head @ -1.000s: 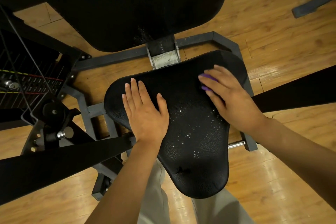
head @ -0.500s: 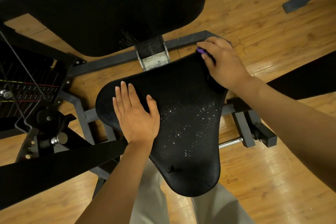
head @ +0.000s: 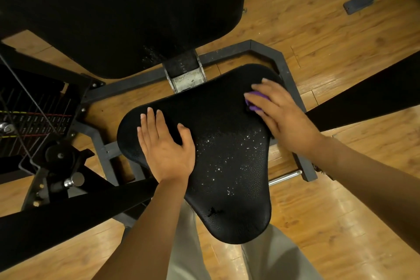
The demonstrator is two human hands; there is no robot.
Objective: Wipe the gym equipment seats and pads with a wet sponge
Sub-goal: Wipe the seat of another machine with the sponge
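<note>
The black textured seat (head: 227,166) of a gym machine fills the middle of the view, dotted with water droplets and torn near its front tip. My left hand (head: 164,145) lies flat on the seat's left part, fingers straight. My right hand (head: 281,116) covers a purple sponge (head: 255,102) on the seat's far right corner and holds it down; only a small part of the sponge shows under the fingers. The black back pad (head: 127,13) rises behind the seat.
A grey steel frame (head: 288,79) runs around the seat over the wooden floor. The weight stack with cables (head: 29,118) stands at the left. Black machine arms (head: 68,218) cross at lower left and at the right (head: 368,91). My trouser legs show below the seat.
My right hand with the sponge went out to the seat's far right edge, then came back toward me onto the right corner. My left hand stayed flat on the seat.
</note>
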